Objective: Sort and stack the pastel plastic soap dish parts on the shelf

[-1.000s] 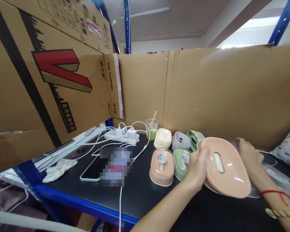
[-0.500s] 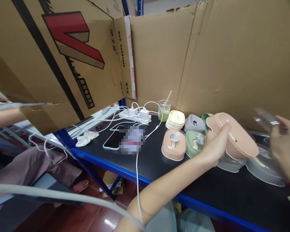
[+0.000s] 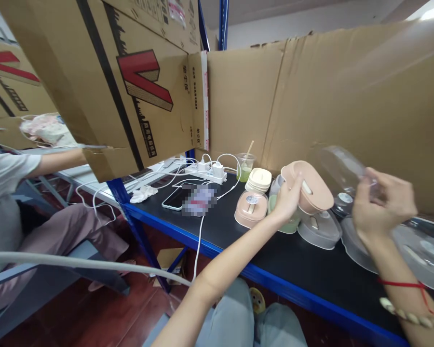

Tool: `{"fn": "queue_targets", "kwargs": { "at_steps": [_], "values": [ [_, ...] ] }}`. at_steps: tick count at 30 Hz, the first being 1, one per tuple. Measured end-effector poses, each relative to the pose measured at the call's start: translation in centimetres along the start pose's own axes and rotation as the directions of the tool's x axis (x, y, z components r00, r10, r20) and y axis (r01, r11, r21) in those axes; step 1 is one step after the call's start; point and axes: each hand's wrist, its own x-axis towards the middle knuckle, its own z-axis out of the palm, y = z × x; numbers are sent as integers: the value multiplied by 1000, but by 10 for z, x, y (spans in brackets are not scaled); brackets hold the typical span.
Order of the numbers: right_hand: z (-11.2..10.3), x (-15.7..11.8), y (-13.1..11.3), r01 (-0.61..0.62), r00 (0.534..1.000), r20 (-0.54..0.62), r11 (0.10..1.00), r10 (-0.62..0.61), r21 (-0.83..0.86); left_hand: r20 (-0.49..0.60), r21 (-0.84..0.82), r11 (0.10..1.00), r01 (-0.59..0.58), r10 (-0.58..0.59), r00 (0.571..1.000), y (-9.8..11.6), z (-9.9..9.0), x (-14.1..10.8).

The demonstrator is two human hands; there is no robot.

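My left hand [image 3: 288, 198] is closed around the side of a pink plastic box [image 3: 317, 193] with a cream strip on its face, held tilted above the table. My right hand [image 3: 385, 205], a little to the right, pinches the edge of a clear plastic cover [image 3: 342, 161], raised and slightly blurred. The cover is apart from the pink box. Below the held box stand a green box [image 3: 292, 225], partly hidden by my left hand, and a grey box under a clear cover [image 3: 320, 232]. Another pink box [image 3: 250, 212] with a round label sits to the left.
Behind are a cream stack of lids [image 3: 259, 179] and a cup of green drink [image 3: 244, 171]. A phone [image 3: 174, 197], a power strip [image 3: 222, 177] with white cables and a crumpled tissue [image 3: 143, 193] lie leftward. More covered grey boxes [image 3: 425, 258] stand right. Cardboard [image 3: 246, 101] walls the back.
The camera view has turned to the right. My right hand and the clear cover have come closer to my left hand, and more of the cover's face shows. Both hands keep their hold.
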Motion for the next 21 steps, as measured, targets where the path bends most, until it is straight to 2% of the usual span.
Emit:
{"fn": "queue_targets", "kwargs": {
  "at_steps": [4,8,10,13,17,19,21],
  "values": [
    [-11,-9,-29,51,978,186,972,-95,228,-44,50,997,56,-53,998,-11,1,-10],
    [-16,-23,-33,-86,902,430,960,-38,265,-58,19,997,71,-70,996,-22,-6,-9],
    [-16,-27,-33,-127,860,510,954,-31,273,-79,2,998,68,-68,995,-25,-11,-4],
    [-14,-31,-31,-129,831,553,945,-62,299,-90,-12,998,64,-65,994,-26,-12,-2],
    [-12,-34,-30,-85,836,535,936,-120,343,-42,-28,999,-37,36,998,-24,-6,-8],
    [-12,-35,-28,-112,836,542,937,-92,331,13,-29,995,-92,92,996,-23,-1,-10],
    [-12,-35,-25,-160,836,548,942,-28,294,14,-6,998,-61,61,998,-22,2,-6]
  ]
}}
